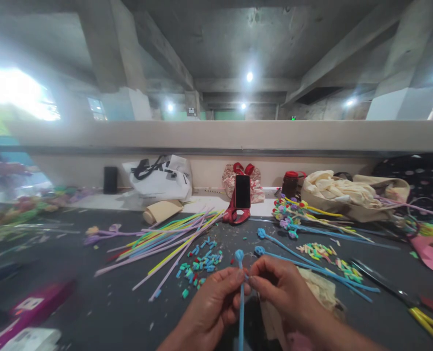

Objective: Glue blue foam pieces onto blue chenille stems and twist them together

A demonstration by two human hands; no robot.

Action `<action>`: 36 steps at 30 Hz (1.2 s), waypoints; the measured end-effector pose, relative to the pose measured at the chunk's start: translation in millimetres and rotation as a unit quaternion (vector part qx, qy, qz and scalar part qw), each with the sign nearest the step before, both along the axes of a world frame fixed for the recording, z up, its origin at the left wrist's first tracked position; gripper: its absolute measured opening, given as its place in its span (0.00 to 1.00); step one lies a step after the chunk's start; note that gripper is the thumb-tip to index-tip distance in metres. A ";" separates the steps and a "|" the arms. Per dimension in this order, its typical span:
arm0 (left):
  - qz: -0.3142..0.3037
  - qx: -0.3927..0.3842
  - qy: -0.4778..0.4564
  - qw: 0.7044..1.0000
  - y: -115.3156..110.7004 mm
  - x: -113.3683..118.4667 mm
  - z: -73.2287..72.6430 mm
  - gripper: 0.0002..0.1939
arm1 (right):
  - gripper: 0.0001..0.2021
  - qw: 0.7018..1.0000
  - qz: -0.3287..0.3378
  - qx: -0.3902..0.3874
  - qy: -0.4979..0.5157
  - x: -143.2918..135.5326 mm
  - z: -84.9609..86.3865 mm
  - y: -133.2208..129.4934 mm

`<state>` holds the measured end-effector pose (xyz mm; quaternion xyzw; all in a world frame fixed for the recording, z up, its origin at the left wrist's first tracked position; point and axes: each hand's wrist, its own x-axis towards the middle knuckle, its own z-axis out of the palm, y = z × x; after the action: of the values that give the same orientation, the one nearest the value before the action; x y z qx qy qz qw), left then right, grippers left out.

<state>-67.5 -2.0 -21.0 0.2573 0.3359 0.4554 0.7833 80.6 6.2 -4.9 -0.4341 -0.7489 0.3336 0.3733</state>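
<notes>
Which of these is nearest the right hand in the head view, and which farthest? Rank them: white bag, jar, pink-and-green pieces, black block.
From the right hand:
1. Pink-and-green pieces: just beyond it, to the right.
2. Jar: straight ahead, at the back.
3. White bag: back, to the left.
4. Black block: back, farther left.

Fuzzy, matt blue stems [242, 312]; glossy, dark phone screen [243, 191].

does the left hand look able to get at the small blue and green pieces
Probably yes: the pieces lie loose on the dark tabletop beside the left hand, with nothing seen atop them, though it is pinching a blue stem and might need to let go first.
</notes>
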 end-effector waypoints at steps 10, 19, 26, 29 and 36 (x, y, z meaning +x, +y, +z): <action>-0.002 0.036 0.083 0.996 -1.8 2.5 -1.0 0.15 | 0.08 0.994 0.039 0.082 -0.058 4.7 7.7 -2.8; -0.040 0.060 0.161 0.984 -1.5 -4.3 6.0 0.14 | 0.07 0.995 -0.010 -0.023 -0.099 69.7 29.3 -0.9; -0.075 0.071 0.190 0.976 -6.8 2.5 9.0 0.17 | 0.07 0.947 0.016 0.023 -0.321 110.8 10.4 -45.8; -0.087 0.098 0.214 0.968 -8.5 13.1 7.7 0.14 | 0.09 0.932 0.003 0.042 -0.361 107.7 -1.6 -51.9; -0.073 0.179 0.370 0.909 -9.5 45.2 -7.8 0.08 | 0.04 0.932 -0.004 0.049 -0.360 106.8 -10.4 -51.7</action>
<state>-22.2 -11.4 -28.7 0.5671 0.4950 0.3212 0.5747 187.4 -45.5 -15.3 -0.5092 -0.8467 0.1167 0.1008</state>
